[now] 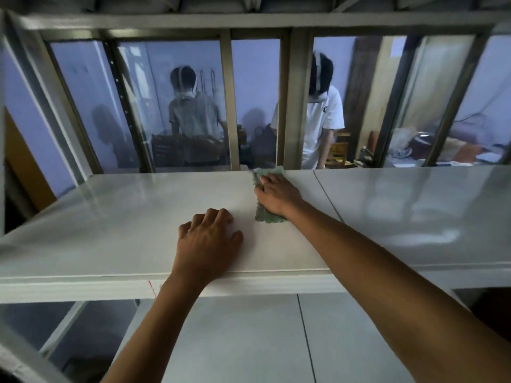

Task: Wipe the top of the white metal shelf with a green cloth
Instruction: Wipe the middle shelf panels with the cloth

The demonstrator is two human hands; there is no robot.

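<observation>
The white metal shelf [116, 228] spans the view, its glossy top level in front of me. A green cloth [266, 215] lies flat on the top near the back edge, at the middle. My right hand [276, 193] presses down on the cloth with fingers spread, covering its middle; cloth shows beyond the fingertips and under the wrist. My left hand [207, 241] rests palm down on the bare shelf top near the front edge, fingers slightly curled, holding nothing.
A seam [326, 194] divides the top into two panels. A lower shelf level [249, 341] shows beneath. Behind the shelf stands a window with metal frames [294, 106]; two people stand beyond the glass. A beam runs overhead.
</observation>
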